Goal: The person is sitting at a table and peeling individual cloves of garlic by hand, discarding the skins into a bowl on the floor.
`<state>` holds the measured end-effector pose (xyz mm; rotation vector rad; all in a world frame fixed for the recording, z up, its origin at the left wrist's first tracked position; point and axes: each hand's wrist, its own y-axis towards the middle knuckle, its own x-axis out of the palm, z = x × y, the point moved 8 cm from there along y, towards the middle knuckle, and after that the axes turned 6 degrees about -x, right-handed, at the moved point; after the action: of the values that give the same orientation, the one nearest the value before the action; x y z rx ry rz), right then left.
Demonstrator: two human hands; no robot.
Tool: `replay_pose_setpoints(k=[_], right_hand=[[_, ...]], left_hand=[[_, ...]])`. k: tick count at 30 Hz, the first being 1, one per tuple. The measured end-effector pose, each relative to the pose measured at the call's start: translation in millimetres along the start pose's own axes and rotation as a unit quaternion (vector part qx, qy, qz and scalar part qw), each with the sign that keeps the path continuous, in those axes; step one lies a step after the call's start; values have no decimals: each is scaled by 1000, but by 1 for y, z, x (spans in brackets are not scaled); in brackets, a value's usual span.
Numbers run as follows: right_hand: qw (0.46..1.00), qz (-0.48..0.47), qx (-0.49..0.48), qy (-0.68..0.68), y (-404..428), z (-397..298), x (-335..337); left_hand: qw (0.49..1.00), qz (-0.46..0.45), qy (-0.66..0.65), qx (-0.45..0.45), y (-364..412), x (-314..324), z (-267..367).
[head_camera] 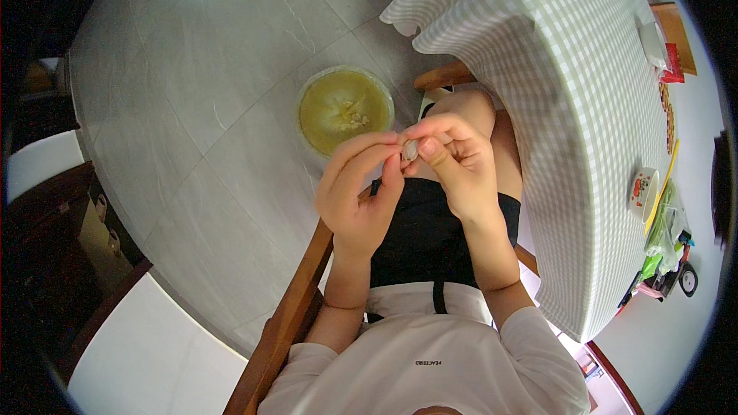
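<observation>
Between the fingertips of both hands is a small pale garlic clove [410, 150], held above my lap. My left hand [361, 190] pinches its left side with thumb and fingers. From the other side, the thumb and index finger of my right hand [455, 155] grip it. Beyond the hands, on the floor, stands a round bin [302, 128] with a yellowish-green inside and a clear plastic rim. Some pale scraps [354, 121] lie at its bottom.
A table with a checked cloth [553, 127] stands close on the right. On it are a patterned bowl [643, 195], another white bowl [652, 46] and green vegetables in a plastic bag [666, 225]. A wooden chair arm [288, 300] runs along my left side, over grey floor tiles [190, 104].
</observation>
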<state>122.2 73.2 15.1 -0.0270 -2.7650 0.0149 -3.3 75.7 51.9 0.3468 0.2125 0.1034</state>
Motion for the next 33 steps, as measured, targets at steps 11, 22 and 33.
replay_pose_setpoints(k=[11, 22, 33], right_hand=[[968, 30, 93, 233, 10, 34, -15], [992, 71, 9, 104, 8, 14, -7], [994, 88, -47, -40, 5, 17, -15]], left_hand=[[960, -9, 95, -264, -14, 26, -197], [959, 5, 46, -280, -40, 22, -245], [988, -10, -86, -126, -3, 9, -52]])
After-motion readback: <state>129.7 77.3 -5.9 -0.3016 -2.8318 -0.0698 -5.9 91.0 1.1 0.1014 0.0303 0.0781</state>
